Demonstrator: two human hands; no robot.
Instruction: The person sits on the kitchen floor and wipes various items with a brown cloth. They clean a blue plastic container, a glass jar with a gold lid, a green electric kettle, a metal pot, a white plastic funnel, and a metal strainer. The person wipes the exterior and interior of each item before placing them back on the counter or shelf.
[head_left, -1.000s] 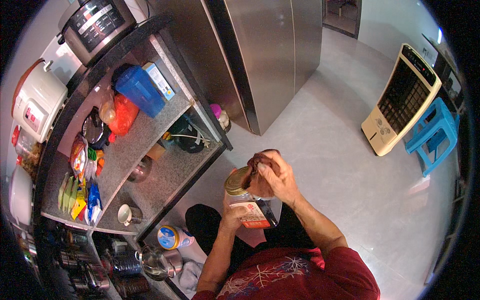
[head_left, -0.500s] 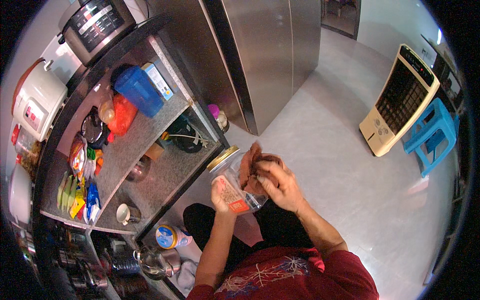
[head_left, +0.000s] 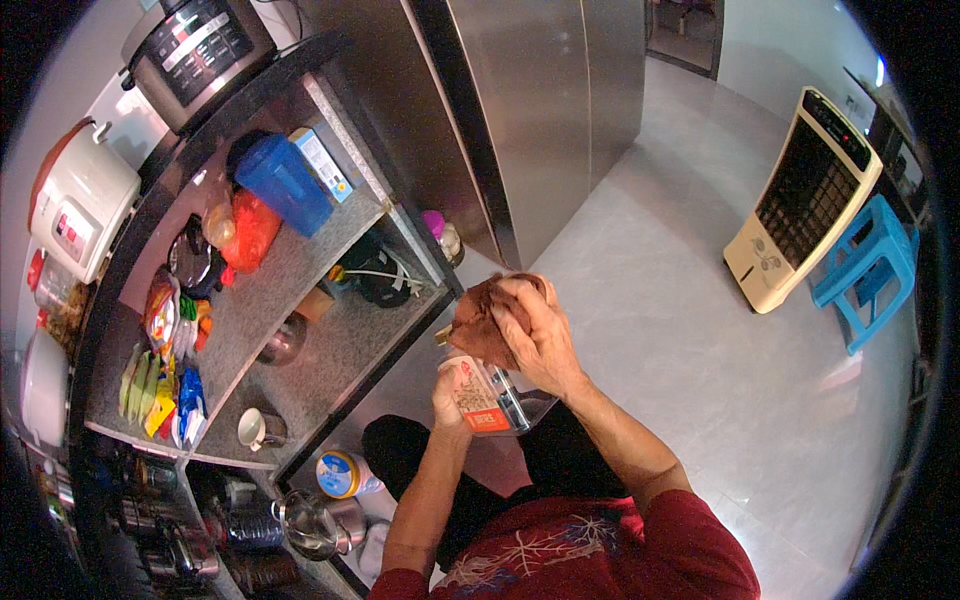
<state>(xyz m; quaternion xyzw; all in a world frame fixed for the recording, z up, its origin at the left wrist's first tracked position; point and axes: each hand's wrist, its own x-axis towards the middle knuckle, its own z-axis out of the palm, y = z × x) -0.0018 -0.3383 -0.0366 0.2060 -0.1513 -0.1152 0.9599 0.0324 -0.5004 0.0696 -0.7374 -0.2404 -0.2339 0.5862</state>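
Note:
My left hand (head_left: 452, 402) is wrapped round a clear plastic jar (head_left: 513, 405) with a white and orange label. The jar is held tilted in front of my lap. A brown cloth (head_left: 484, 322) lies bunched over the jar's upper end and hides most of its gold lid (head_left: 442, 337). My right hand (head_left: 538, 335) presses that cloth against the jar from above, with its fingers bent over the fabric.
On the left, open shelves (head_left: 300, 345) hold snack packets, a blue container (head_left: 285, 185) and a mug (head_left: 260, 428). A steel fridge (head_left: 545, 110) stands ahead. To the right are an air cooler (head_left: 812, 205) and a blue stool (head_left: 868, 270). A lidded tub (head_left: 340, 474) stands by my knee.
My right hand has moved the cloth left, from the jar's side to over its lid end. The gold lid, plainly seen before, is now mostly covered.

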